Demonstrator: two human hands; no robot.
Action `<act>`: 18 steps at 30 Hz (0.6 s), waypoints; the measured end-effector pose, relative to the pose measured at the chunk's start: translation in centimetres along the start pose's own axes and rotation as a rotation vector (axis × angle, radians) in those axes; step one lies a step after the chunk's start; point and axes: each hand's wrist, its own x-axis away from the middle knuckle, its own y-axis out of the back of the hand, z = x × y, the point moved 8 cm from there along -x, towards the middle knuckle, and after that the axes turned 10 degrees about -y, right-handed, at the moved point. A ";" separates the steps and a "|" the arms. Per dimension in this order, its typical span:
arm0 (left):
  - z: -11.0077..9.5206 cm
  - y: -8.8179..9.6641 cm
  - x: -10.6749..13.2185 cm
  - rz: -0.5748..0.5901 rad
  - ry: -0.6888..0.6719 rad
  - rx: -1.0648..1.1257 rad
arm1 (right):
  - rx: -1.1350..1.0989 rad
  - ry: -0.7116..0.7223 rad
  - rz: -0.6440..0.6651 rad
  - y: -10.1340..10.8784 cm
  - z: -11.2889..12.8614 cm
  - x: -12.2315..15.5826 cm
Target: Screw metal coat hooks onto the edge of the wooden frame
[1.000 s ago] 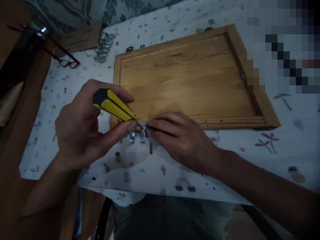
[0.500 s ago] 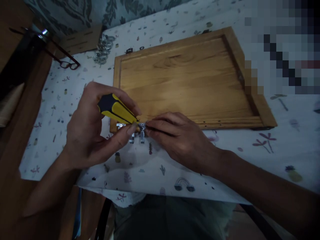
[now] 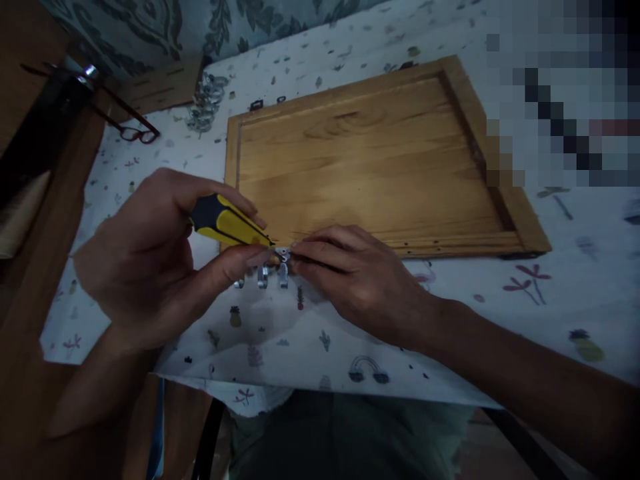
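A yellow-and-black screwdriver [image 3: 227,220] is gripped between the thumb and fingers of my left hand [image 3: 150,247]. Its handle slants down to the right, toward a small metal hook [image 3: 284,267] at the near edge of the framed wooden panel [image 3: 360,160]. My right hand [image 3: 355,273] has its fingertips pressed together against that hook, partly covering it. Two more metal hooks [image 3: 263,275] hang along the same edge, to the left. Whether the tip sits in a screw is too small to tell. Several small dark holes dot the panel's near rail, right of my right hand.
A pile of metal hooks [image 3: 206,100] lies at the back left beside a brown cardboard piece [image 3: 163,87]. Red-framed glasses [image 3: 139,135] rest at the left. A patterned white cloth [image 3: 310,360] covers the table. Blurred blocks hide the upper right corner.
My left hand has rolled outward to the left around the screwdriver, its thumb now over the left end of the edge. The screwdriver handle has shifted slightly left. My right hand stays put.
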 end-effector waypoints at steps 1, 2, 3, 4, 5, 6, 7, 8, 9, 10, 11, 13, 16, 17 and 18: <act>0.2 0.1 0.0 0.001 0.036 0.000 | -0.005 0.001 -0.008 0.0 0.0 0.0; 0.3 0.1 0.0 -0.001 0.043 0.018 | -0.011 0.004 -0.015 0.0 0.0 0.1; 0.3 0.2 0.0 -0.005 0.027 0.054 | -0.016 0.004 -0.015 -0.1 0.0 0.1; 0.2 0.2 0.0 -0.015 -0.007 0.099 | -0.020 0.005 -0.014 -0.1 0.0 0.1; 0.1 0.3 0.1 -0.019 -0.048 0.142 | -0.024 0.004 -0.014 -0.1 0.0 0.1; 0.0 0.2 0.1 -0.013 -0.085 0.172 | -0.027 0.001 -0.012 -0.1 0.0 0.1; 0.1 0.2 0.2 -0.007 -0.111 0.186 | -0.030 0.001 -0.011 -0.1 0.0 0.0; 0.1 0.1 0.3 0.011 -0.129 0.193 | -0.030 0.001 -0.012 -0.1 0.0 0.0; 0.1 0.1 0.3 0.021 -0.144 0.196 | -0.029 0.001 -0.014 -0.1 0.0 0.0; 0.1 0.1 0.4 0.027 -0.164 0.201 | -0.025 0.001 -0.013 0.0 0.1 -0.1; 0.0 0.1 0.4 0.027 -0.181 0.207 | -0.019 -0.001 -0.011 0.0 0.0 -0.1; -0.2 0.1 0.3 0.014 -0.195 0.207 | -0.008 -0.007 -0.007 -0.1 0.0 -0.2; -0.3 -0.1 0.1 0.012 -0.156 0.200 | -0.008 -0.003 -0.013 -0.1 0.0 -0.2; -0.3 -0.2 -0.1 0.013 -0.149 0.210 | -0.011 0.002 -0.019 0.0 0.1 -0.1; -0.6 -0.1 -0.3 0.013 -0.158 0.223 | -0.012 0.006 -0.023 0.0 0.1 -0.1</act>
